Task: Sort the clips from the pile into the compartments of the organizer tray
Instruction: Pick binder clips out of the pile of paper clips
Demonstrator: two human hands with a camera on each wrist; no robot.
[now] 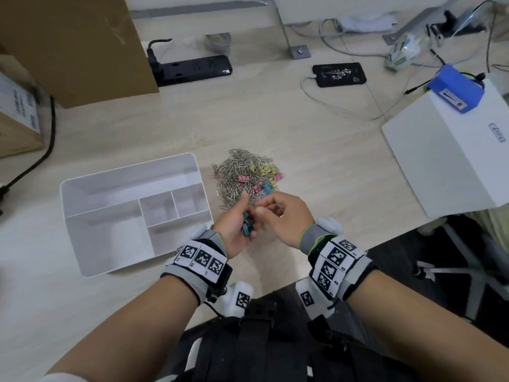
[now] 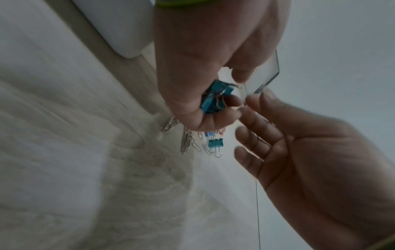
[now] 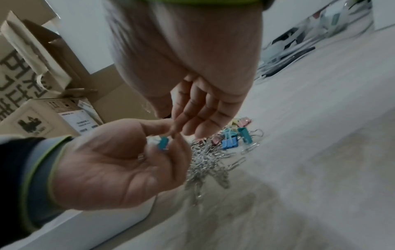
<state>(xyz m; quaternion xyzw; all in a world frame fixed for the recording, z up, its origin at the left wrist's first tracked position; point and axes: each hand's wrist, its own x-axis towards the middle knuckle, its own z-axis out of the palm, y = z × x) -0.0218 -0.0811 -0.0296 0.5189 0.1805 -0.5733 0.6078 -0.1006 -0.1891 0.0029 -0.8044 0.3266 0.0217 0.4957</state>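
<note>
A pile of silver paper clips (image 1: 237, 175) with pink, yellow and blue binder clips (image 1: 264, 175) lies mid-table, right of the white organizer tray (image 1: 124, 168), whose compartments show nothing inside. My left hand (image 1: 234, 230) hovers at the pile's near edge, palm up, fingers curled round several teal binder clips (image 1: 247, 227), also seen in the left wrist view (image 2: 213, 98). My right hand (image 1: 278, 213) is right beside it, holding nothing, its fingertips (image 3: 179, 128) touching the left hand's fingers. One teal clip (image 2: 215, 143) lies loose on the table below.
Cardboard boxes (image 1: 71, 45) stand at the back left, with a black power strip (image 1: 192, 68) and a phone (image 1: 339, 74) on cables behind the pile. A white box (image 1: 451, 158) with a blue device (image 1: 455, 89) is at the right. The table's front edge (image 1: 358, 245) is near my wrists.
</note>
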